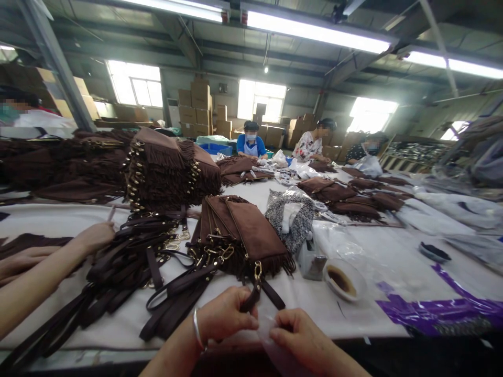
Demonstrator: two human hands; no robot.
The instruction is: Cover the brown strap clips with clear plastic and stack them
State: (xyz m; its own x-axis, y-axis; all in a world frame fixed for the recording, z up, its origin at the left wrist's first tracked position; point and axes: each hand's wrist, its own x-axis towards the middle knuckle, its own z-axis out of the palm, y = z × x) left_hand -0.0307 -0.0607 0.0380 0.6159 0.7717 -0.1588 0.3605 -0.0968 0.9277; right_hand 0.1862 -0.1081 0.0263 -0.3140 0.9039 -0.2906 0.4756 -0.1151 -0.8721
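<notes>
My left hand (223, 317), with a silver bangle at the wrist, is closed on a dark brown strap (251, 299). A gold clasp (258, 270) joins that strap to the top pouch of a fringed brown stack (257, 233) lying just beyond. Thumb and fingers of my right hand (296, 332) pinch a thin translucent sheet (266, 335), which looks like plastic. This sheet stretches between both hands at the table's front edge; whether my left fingers also hold it I cannot tell. More brown straps (176, 309) with gold clasps lie left of my hands.
At left, a co-worker's hand (98, 235) holds a thin stick-like item; another hand (27, 262) rests on brown material. Fringed pouches (157, 162) stand in a tall pile behind. To the right are a tape roll (341, 280), a grey-white bundle (291, 214) and purple plastic (444, 309).
</notes>
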